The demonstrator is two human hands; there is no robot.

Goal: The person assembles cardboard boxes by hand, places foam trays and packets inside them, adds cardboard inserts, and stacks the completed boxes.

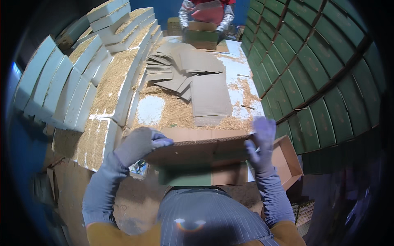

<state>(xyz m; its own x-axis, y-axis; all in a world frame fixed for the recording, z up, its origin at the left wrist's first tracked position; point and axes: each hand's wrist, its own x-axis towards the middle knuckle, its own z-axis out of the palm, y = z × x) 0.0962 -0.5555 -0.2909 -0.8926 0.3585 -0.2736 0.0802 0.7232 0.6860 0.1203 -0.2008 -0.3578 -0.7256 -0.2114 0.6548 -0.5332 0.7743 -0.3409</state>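
A brown cardboard box [197, 152] with green outer panels is at the near edge of the table in front of me, its flaps partly unfolded. My left hand [138, 146], in a pale purple-grey glove, grips the left end of the box. My right hand [262, 141], gloved alike, is upright against the right end with fingers stretched out and thumb apart. Just beyond the box, grey cardboard sheets [210, 94] lie in a loose pile on the white tabletop [234, 53], among scattered wood shavings [174, 108].
White boxes [92, 61] of shavings stand stacked along the left. A wall of stacked green boxes [303, 69] runs along the right. An open brown box [286, 162] is beside my right forearm. Across the table a person [207, 14] handles a green-and-brown box [202, 37].
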